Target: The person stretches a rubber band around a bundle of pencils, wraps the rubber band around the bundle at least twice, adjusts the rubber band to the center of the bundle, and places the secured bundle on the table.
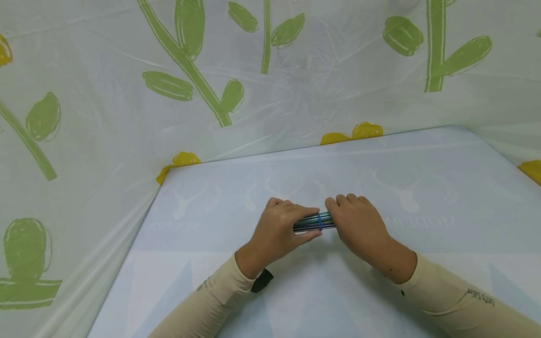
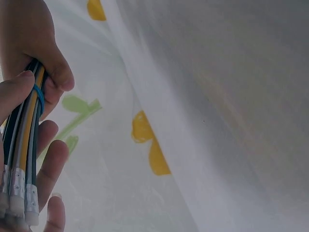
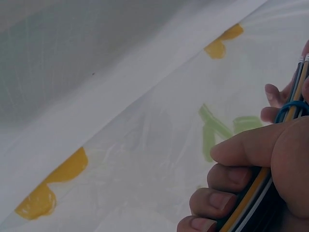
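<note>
Between both hands is a bundle of pencils (image 1: 307, 224), held level over the table in the head view. A blue rubber band (image 1: 320, 222) circles it near the middle. My left hand (image 1: 281, 225) holds one end between thumb and fingers, its thumb lying by the band. White erasers in silver ferrules (image 2: 18, 186) show at that end in the left wrist view. The other end is gripped by my right hand (image 1: 359, 227), whose fingers (image 3: 219, 200) curl round the pencils and hide part of them. Yellow and dark pencils (image 3: 251, 195) show in the right wrist view.
A pale cloth with deer-head prints (image 1: 283, 185) covers the table. Behind it hangs a whitish plastic sheet (image 1: 105, 136) with green leaves and yellow flowers, meeting the table's far edge. A small black object (image 1: 262, 280) shows beside the left wrist.
</note>
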The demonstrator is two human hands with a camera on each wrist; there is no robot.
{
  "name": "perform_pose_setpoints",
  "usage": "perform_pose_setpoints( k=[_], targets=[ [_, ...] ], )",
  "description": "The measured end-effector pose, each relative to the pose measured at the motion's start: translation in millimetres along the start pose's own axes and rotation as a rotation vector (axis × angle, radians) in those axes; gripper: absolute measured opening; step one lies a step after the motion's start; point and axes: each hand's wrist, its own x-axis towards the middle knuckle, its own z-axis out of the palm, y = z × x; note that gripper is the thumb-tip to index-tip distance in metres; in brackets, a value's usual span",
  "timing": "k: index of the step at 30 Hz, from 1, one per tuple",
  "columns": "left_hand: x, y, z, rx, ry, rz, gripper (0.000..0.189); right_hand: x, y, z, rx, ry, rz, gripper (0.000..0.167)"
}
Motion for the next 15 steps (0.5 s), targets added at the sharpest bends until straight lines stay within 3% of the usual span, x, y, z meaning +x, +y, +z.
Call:
perform_pose_setpoints(
  k=[10, 15],
  targets=[
    [-0.3, -4.7, 1.7, 0.036, 0.024, -0.064, 0.041, 2.4, 11.1, 5.4, -0.019, -0.021, 0.027, 0.036],
    [-0.6, -6.5, 2.6, 0.028, -0.005, -0.103, 0.043, 3.0, 15.8, 9.2, -0.039, -0.052, 0.033, 0.033]
  ],
)
